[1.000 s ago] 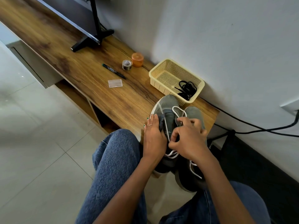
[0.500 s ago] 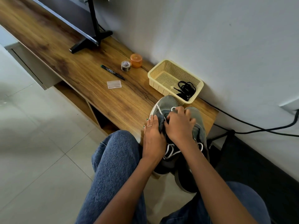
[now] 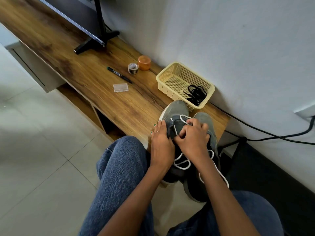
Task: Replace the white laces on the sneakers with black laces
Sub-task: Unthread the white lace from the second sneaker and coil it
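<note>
You get soft, even daylight with no hard shadows. The floor tiles (image 3: 34,150) at left carry a pale sheen. The wide lens bows the counter (image 3: 85,74) edge and the wall (image 3: 221,40), and the far upper-left counter smears slightly. The centre reads sharp.

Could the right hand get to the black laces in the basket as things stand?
Probably yes, once freed. The right hand pinches the white lace, and the black laces lie uncovered in the open-topped basket just past the sneakers' toes.
</note>
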